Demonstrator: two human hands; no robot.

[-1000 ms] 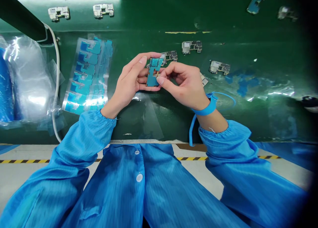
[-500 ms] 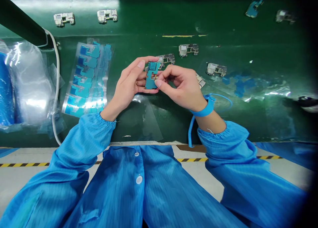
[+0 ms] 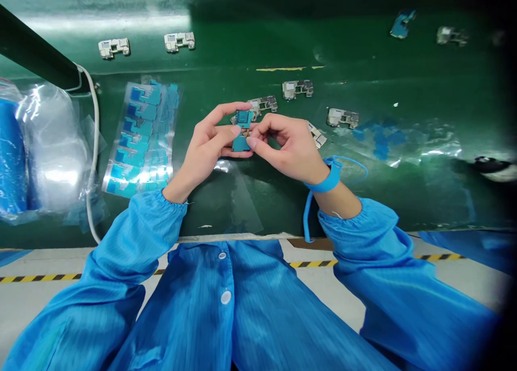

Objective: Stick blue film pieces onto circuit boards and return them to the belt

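Observation:
My left hand (image 3: pixel 205 147) and my right hand (image 3: pixel 288 147) meet above the green belt (image 3: pixel 258 53) and both pinch one small circuit board (image 3: pixel 242 127) with a blue film on its face. The left fingers wrap it from behind and above. The right thumb and forefinger press on its lower right edge. A blue wrist strap (image 3: pixel 325 178) with a coiled cord sits on my right wrist. Just behind the hands lies another bare board (image 3: pixel 262 104).
A sheet of blue stickers (image 3: pixel 141 137) lies left of my hands. Clear plastic bags (image 3: pixel 44 150) and a white cable (image 3: pixel 95 145) are at the far left. Several bare boards (image 3: pixel 341 117) are scattered over the belt. A clear film (image 3: pixel 234 190) lies near the front edge.
The view has tilted, so everything sits lower in frame. My hands have closed in tighter on the board, and the right thumb now covers more of it.

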